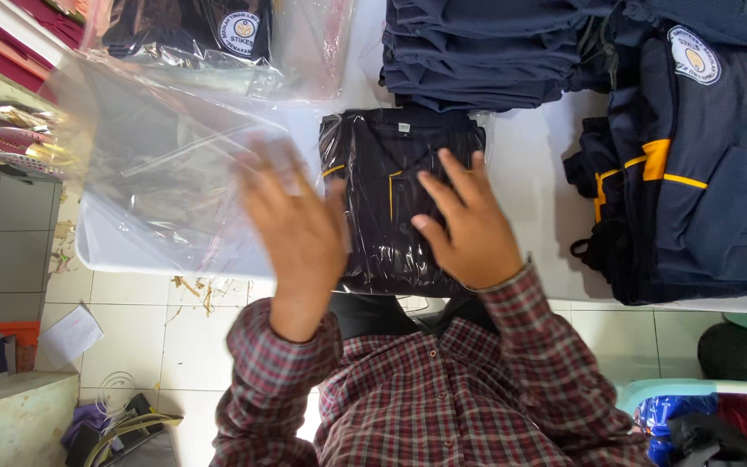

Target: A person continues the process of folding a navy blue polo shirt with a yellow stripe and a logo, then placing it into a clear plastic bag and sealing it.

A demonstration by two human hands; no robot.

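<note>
Left hand (297,233) flat, fingers apart, pressing the edge of a clear plastic bag (166,173) lying left on the white tabletop (529,199). Right hand (470,227) spread open on a bagged dark folded shirt (395,186) at centre near edge. Navy garment stack (477,52) far; more uniforms (693,173) right.

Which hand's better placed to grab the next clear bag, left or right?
Left, probably. The left hand already lies on the clear plastic bags, while the right hand rests flat on the bagged dark shirt.
</note>
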